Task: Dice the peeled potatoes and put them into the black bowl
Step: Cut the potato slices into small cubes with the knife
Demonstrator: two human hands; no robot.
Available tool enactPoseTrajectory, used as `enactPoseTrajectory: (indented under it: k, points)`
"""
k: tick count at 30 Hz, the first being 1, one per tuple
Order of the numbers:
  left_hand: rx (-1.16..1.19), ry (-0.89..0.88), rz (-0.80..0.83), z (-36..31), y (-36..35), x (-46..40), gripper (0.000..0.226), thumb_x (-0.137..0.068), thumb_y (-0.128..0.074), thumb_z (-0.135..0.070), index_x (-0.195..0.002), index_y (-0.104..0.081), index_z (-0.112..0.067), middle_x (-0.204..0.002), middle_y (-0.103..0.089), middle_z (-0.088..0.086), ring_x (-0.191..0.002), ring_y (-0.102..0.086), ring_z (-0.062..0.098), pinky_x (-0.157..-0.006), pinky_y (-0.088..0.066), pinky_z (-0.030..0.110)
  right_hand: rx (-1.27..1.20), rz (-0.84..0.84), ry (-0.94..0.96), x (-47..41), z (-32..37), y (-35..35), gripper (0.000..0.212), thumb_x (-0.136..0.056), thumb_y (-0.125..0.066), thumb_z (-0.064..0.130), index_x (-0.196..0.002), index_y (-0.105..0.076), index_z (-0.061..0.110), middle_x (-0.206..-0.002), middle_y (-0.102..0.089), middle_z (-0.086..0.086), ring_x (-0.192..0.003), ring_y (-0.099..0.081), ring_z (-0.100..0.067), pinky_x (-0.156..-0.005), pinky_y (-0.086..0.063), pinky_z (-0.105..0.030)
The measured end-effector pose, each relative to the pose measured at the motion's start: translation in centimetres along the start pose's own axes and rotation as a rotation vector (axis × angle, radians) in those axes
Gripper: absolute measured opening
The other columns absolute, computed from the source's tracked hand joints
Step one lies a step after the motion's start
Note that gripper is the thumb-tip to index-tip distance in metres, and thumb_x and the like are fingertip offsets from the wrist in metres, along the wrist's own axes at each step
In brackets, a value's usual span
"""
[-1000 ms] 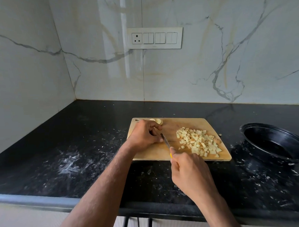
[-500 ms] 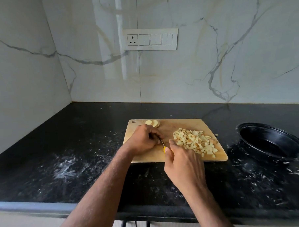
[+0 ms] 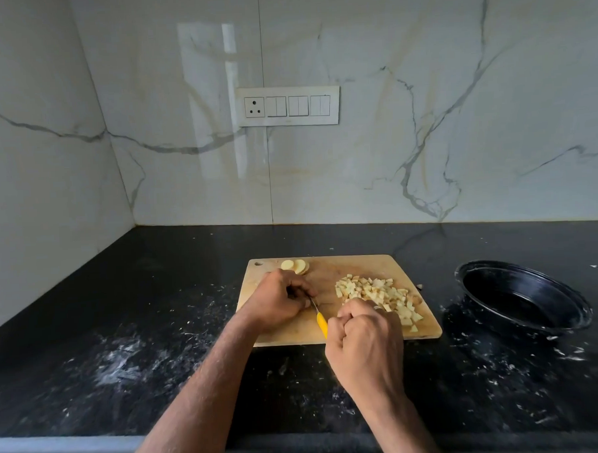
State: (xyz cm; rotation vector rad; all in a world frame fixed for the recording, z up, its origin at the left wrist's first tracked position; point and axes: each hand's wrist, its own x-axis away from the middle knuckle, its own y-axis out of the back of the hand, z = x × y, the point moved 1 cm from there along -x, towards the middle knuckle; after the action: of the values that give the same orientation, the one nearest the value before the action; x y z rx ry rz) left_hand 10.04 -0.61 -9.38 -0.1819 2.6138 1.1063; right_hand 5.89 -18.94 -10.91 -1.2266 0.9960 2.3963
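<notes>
The right hand has its grip clenched round the yellow-handled knife. The left hand curls over a potato piece at the blade tip, though the piece itself is mostly hidden. Just right of that grip sits the diced pile on the cutting board; a few round slices lie behind it. Wet potato is probably firm but slippery, so pinning it flat-side down looks safest. The black bowl waits on the bench, well off to the right.
</notes>
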Motion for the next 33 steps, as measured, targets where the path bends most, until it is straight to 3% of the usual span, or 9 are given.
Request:
enactPoseTrajectory:
  k: [4, 7, 9, 12, 15, 22, 26, 29, 33]
  points:
    - [-0.008, 0.000, -0.005, -0.2, 0.0, 0.1, 0.026, -0.081, -0.073, 0.003, -0.092, -0.080, -0.020, -0.082, -0.071, -0.016, -0.077, -0.063, -0.003, -0.070, -0.047, 0.009, -0.018, 0.112, -0.011, -0.1, 0.2, 0.3, 0.037, -0.091, -0.046, 0.040, -0.064, -0.059, 0.019, -0.073, -0.056, 0.011, -0.048, -0.046, -0.006, -0.051, -0.050, -0.032]
    - [-0.012, -0.018, -0.009, -0.3, 0.1, 0.1, 0.028, -0.079, -0.070, 0.004, -0.089, -0.080, -0.021, -0.084, -0.074, -0.012, -0.078, -0.065, -0.001, -0.071, -0.049, 0.011, 0.106, 0.276, 0.069, 0.4, 0.5, 0.0, 0.031, -0.092, -0.052, 0.056, -0.105, -0.062, 0.030, -0.084, -0.060, 0.010, -0.065, -0.058, -0.009, -0.056, -0.051, -0.028]
    - [-0.013, -0.025, -0.016, -0.3, 0.0, 0.1, 0.029, -0.078, -0.071, 0.004, -0.088, -0.080, -0.022, -0.085, -0.075, -0.010, -0.079, -0.066, 0.003, -0.071, -0.050, 0.012, 0.176, 0.361, 0.069, 0.7, 0.7, -0.2, 0.039, -0.094, -0.058, 0.048, -0.129, -0.059, 0.033, -0.083, -0.068, 0.005, -0.068, -0.065, -0.014, -0.060, -0.054, -0.028]
    - [-0.025, -0.024, -0.022, -0.3, 0.0, 0.1, 0.027, -0.079, -0.074, 0.003, -0.089, -0.080, -0.021, -0.086, -0.075, -0.009, -0.082, -0.066, 0.004, -0.073, -0.051, 0.012, 0.231, 0.400, 0.079, 0.8, 0.9, -0.3, 0.038, -0.094, -0.065, 0.037, -0.131, -0.064, 0.027, -0.075, -0.069, 0.001, -0.061, -0.063, -0.013, -0.055, -0.050, -0.025]
    - [-0.023, -0.031, -0.027, -0.2, 0.0, 0.1, 0.026, -0.078, -0.076, 0.003, -0.088, -0.081, -0.021, -0.085, -0.075, -0.011, -0.083, -0.066, 0.001, -0.073, -0.049, 0.011, 0.151, 0.469, 0.074, 0.9, 0.5, -0.3, 0.042, -0.104, -0.047, 0.032, -0.145, -0.050, 0.023, -0.086, -0.068, 0.002, -0.070, -0.061, -0.012, -0.066, -0.054, -0.026]
    - [-0.035, -0.012, -0.029, -0.3, 0.0, 0.2, 0.025, -0.080, -0.079, -0.003, -0.088, -0.079, -0.027, -0.086, -0.074, -0.016, -0.085, -0.065, -0.004, -0.074, -0.048, 0.009, 0.022, 0.519, 0.080, 1.5, -0.9, 2.8, 0.037, -0.100, -0.050, 0.033, -0.134, -0.062, 0.026, -0.077, -0.071, 0.011, -0.058, -0.056, -0.005, -0.051, -0.045, -0.013]
    - [-0.030, 0.005, -0.028, -0.8, 0.0, 0.3, 0.021, -0.082, -0.077, -0.003, -0.091, -0.080, -0.022, -0.085, -0.073, -0.016, -0.084, -0.064, -0.005, -0.073, -0.049, 0.011, -0.085, 0.378, -0.019, 1.6, -1.6, 3.9, 0.027, -0.094, -0.058, 0.030, -0.115, -0.074, 0.024, -0.084, -0.074, 0.014, -0.070, -0.066, -0.004, -0.062, -0.055, -0.018]
    - [-0.017, 0.008, -0.029, -1.1, -0.1, 0.4, 0.017, -0.083, -0.079, -0.007, -0.092, -0.080, -0.021, -0.084, -0.070, -0.020, -0.085, -0.062, -0.009, -0.070, -0.047, 0.008, -0.181, 0.199, -0.137, 1.5, -2.2, 3.9, 0.027, -0.094, -0.065, 0.024, -0.120, -0.073, 0.023, -0.100, -0.075, 0.018, -0.085, -0.068, 0.002, -0.078, -0.059, -0.020]
    - [0.001, 0.026, -0.028, -0.8, 0.0, 0.3, 0.014, -0.082, -0.081, -0.010, -0.091, -0.080, -0.021, -0.085, -0.074, -0.014, -0.083, -0.064, -0.006, -0.071, -0.047, 0.008, -0.146, 0.211, -0.151, 0.9, -1.9, 3.7, 0.031, -0.097, -0.063, 0.028, -0.127, -0.069, 0.022, -0.102, -0.074, 0.016, -0.080, -0.062, 0.006, -0.076, -0.047, -0.004]
